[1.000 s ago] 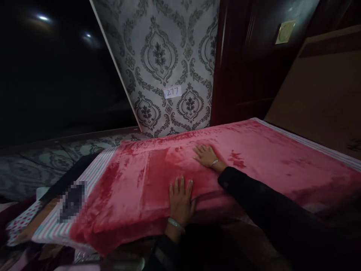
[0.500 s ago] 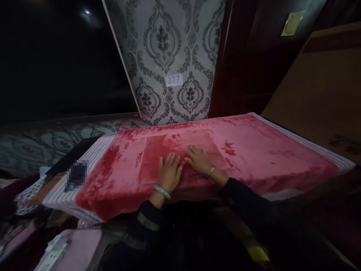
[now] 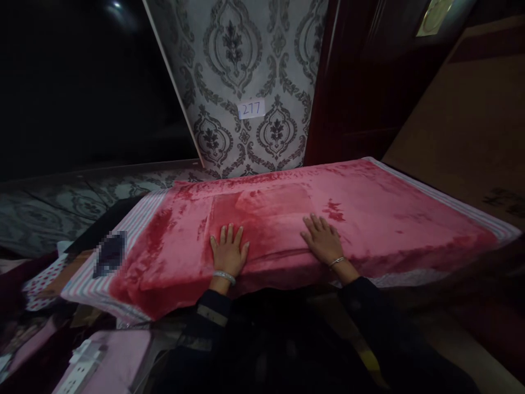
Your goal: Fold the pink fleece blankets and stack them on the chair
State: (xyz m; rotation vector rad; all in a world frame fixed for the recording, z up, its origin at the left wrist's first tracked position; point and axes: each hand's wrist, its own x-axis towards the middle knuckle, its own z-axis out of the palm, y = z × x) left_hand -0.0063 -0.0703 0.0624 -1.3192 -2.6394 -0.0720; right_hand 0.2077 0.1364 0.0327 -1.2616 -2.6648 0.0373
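A pink plush cloth point(image 3: 394, 208) with striped edges covers a low table. Near its middle lies a thin, see-through sheet point(image 3: 274, 224), perhaps plastic film or a flat bag; I cannot tell which. Under it the plush looks darker red, and a crease runs along its near side. My left hand point(image 3: 228, 251) rests flat, fingers spread, on the near left corner of the sheet. At the near right corner lies my right hand point(image 3: 323, 238), also flat with fingers apart. Neither hand grips anything.
A dark blurred item point(image 3: 110, 254) lies on the left striped edge. Behind are a large black screen point(image 3: 90, 82) and a patterned wall point(image 3: 238, 65) with a "277" label point(image 3: 251, 109). A cardboard box point(image 3: 463, 120) leans at right. A power strip point(image 3: 80, 369) sits lower left.
My hands have moved apart, from close together over the sheet to its left and right sides, and slightly nearer me. A crease now shows between them.
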